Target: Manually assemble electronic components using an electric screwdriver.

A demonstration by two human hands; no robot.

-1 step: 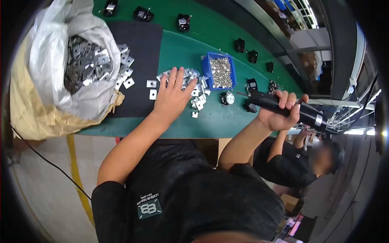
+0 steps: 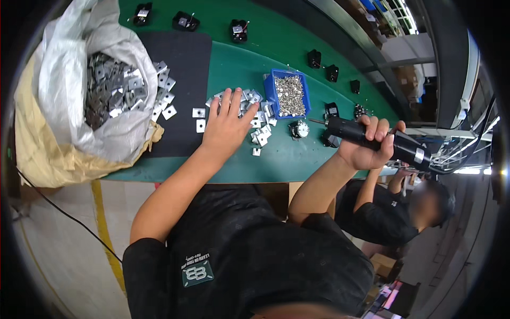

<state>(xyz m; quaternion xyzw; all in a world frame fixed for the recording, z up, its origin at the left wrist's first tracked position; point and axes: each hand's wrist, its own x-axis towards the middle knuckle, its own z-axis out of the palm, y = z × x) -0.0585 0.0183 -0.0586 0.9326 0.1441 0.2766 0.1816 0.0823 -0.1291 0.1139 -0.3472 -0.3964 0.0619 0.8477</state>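
Silver square metal plates (image 2: 263, 139) lie beneath the splayed left hand (image 2: 226, 126); whether it grips any, I cannot tell. At its three o'clock, the right hand (image 2: 373, 146) clasps a black cylindrical electric screwdriver (image 2: 348, 130). At the plates' two o'clock: a blue plastic bin (image 2: 271, 91).

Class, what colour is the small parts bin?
The bin is blue, clearest in the head view.

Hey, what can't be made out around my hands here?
In the head view:
Metal plates under the left hand: covered by it.
Part of the black power tool: wrapped by the right hand.
Bit: tip shape too small.
Blue bin: floor buried under screws.
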